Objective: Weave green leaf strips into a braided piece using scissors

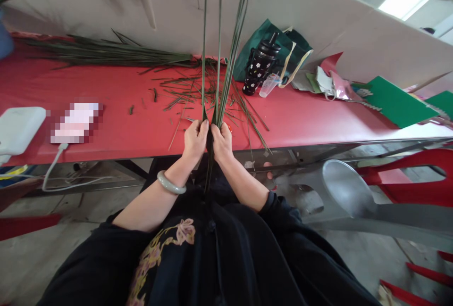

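Note:
A bundle of long green leaf strips (230, 72) stands upright in front of me, its lower ends reaching down toward my lap. My left hand (196, 140) is closed around the left side, thumb on top, where a single strip (204, 51) rises. Close beside it, my right hand (222, 142) grips the thicker group of strips, thumb pressed against them. Both hands are at the front edge of the red-covered table (155, 131). Something small and red-orange shows by my right fingers, too hidden to name. Short cut strips (186, 90) lie scattered beyond my hands.
A pile of long leaves (116, 53) lies along the wall at left. A phone (76, 124) and white power bank (21, 129) sit nearer. To the right are a black flowered tumbler (260, 65), plastic cup (269, 85), green bag (247, 51) and green folder (398, 103).

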Available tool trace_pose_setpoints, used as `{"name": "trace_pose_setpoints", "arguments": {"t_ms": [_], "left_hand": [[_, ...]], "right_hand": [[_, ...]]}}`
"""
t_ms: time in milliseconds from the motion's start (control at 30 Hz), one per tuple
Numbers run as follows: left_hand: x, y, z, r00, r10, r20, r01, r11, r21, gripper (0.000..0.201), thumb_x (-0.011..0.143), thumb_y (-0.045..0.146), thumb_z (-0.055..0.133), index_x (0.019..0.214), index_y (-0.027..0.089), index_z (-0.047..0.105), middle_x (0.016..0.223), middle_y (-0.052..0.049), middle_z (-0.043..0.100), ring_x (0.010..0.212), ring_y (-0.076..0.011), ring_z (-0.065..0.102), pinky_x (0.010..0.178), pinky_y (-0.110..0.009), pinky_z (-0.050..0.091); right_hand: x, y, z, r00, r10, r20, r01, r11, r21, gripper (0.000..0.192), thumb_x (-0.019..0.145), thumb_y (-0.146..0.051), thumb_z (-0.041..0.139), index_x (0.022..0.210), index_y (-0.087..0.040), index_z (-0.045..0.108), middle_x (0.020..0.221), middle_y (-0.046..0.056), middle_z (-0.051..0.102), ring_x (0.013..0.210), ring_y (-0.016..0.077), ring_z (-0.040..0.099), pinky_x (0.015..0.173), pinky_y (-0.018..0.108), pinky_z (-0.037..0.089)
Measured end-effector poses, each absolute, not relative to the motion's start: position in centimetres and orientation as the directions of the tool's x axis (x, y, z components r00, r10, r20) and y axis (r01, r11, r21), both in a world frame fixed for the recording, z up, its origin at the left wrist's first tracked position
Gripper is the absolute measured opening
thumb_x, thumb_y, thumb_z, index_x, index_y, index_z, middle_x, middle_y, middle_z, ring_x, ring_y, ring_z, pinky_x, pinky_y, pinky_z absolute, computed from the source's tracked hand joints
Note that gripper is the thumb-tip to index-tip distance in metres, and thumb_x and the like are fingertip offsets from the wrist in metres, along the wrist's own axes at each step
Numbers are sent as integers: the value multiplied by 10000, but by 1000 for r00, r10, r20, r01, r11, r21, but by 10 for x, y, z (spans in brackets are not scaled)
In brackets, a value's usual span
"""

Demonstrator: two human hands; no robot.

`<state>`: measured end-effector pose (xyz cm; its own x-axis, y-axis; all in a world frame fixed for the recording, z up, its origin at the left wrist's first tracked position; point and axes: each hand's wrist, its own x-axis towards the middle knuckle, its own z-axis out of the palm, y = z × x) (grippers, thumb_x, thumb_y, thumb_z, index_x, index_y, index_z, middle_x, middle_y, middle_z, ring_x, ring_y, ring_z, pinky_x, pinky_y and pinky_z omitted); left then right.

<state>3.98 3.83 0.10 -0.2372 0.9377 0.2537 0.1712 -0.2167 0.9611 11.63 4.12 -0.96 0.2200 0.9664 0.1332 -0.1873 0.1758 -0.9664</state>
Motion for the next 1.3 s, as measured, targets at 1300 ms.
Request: {"name": "trace_pose_setpoints", "arguments": {"t_ms": [1300], "left_hand": [[41,34,6,-227,937,265,418,-152,896,271,825,368,430,763,154,583,690,-60,619,638,-161,566,569,-242,356]], "right_hand": [[115,35,-16,221,964,146,-373,222,-901,193,709,-353,562,772,-185,491,680,-43,500,614,63,464,628,195,419]]}}
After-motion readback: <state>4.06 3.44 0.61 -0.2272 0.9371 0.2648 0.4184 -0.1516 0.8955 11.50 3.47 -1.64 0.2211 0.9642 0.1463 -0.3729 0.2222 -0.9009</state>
